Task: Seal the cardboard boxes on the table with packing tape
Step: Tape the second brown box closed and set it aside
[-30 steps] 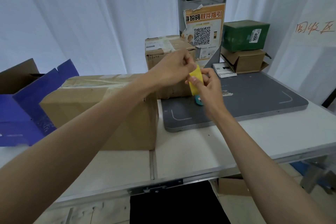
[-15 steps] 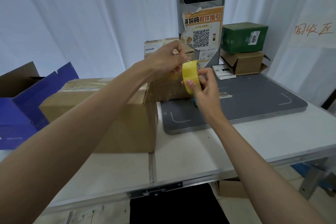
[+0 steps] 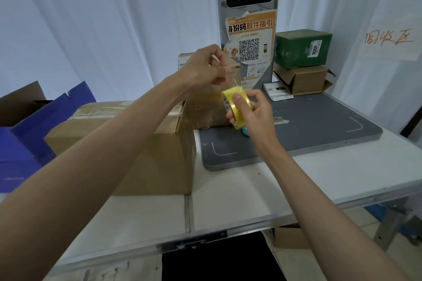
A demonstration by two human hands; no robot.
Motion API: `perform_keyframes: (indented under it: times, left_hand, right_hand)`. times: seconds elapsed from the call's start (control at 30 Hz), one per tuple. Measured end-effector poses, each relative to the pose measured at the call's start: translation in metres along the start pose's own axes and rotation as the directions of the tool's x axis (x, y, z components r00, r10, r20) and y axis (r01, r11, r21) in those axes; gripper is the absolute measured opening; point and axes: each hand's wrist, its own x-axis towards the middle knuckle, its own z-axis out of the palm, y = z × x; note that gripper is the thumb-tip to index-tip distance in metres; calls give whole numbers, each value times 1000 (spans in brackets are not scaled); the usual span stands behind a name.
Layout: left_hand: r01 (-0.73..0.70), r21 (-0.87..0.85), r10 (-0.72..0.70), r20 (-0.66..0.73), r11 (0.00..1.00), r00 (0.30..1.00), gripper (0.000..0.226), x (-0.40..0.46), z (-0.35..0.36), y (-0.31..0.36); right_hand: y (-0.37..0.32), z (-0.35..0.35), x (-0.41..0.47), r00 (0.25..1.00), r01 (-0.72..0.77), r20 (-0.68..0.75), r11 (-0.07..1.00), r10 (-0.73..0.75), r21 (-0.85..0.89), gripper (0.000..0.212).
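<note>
- Right hand (image 3: 253,112) raised above the table (image 3: 319,180), forearm stretched forward from the lower right, fingers and thumb curled round a roll of yellow packing tape (image 3: 236,109), thumb pressed on the roll's outer face.
- Left hand (image 3: 205,66) held higher and just to the left of the right hand, forearm reaching in from the lower left, fingertips pinched together on the free end of the tape.
- Thin, clear strip of tape (image 3: 229,84) stretched between the two hands, slanting down from the left-hand pinch to the top of the roll.
- Large cardboard box (image 3: 146,153) on the table below the left forearm, flaps closed, old tape across its top.
- Smaller cardboard box (image 3: 205,112) behind and under the hands, partly hidden by them.
- Grey pad (image 3: 319,130) on the table below and to the right of the right hand.
- Small teal thing (image 3: 244,131) on the pad directly under the right hand, mostly hidden.
- Green box (image 3: 301,50) stacked on a brown box (image 3: 303,80), further off to the right of both hands.
- Blue open carton (image 3: 34,130) far to the left of the left arm.
</note>
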Motion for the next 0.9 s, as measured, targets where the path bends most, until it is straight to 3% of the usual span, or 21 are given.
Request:
perform_keyframes:
  times: [0.4,0.73,0.9]
  left_hand:
    - [-125,291,128,9,948,992,13,3,-4,3]
    - [-100,323,106,2,941,994,13,-1,-8,2]
    - [-161,295,160,25,942,987,10,-6,-4,6]
  right_hand:
    - [-6,4,-3,999,8,50,1000,-7,-25,25]
    - [-8,7,-3,998,-1,57,996,6,-84,22]
    - [-8,8,-4,998,-5,57,996,10,-87,21]
